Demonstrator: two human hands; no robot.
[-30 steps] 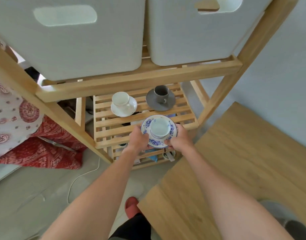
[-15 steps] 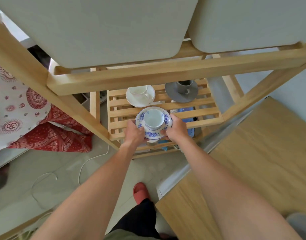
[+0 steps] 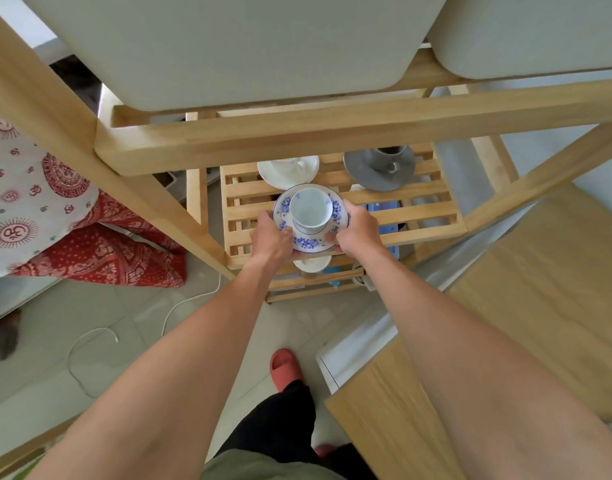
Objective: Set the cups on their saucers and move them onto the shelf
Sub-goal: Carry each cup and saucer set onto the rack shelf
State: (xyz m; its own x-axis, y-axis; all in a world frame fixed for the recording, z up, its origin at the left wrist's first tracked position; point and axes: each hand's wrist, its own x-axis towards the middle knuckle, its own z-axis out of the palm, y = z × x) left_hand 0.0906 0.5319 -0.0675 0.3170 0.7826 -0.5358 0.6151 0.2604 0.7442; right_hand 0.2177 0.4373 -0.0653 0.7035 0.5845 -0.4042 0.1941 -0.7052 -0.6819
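Observation:
A white cup stands on a white saucer with blue flowers. My left hand grips the saucer's left rim and my right hand grips its right rim, holding it over the front of the slatted wooden shelf. Behind it on the shelf stand a white cup on a white saucer and a grey cup on a grey saucer, both partly hidden by the upper rail.
The upper wooden rail crosses above the shelf, with two grey bins on top. A wooden table lies to the right. A patterned red cloth and a white cable lie on the left floor.
Both hands have carried the cup and saucer further in over the slatted shelf, and my view has shifted closer under the upper rail.

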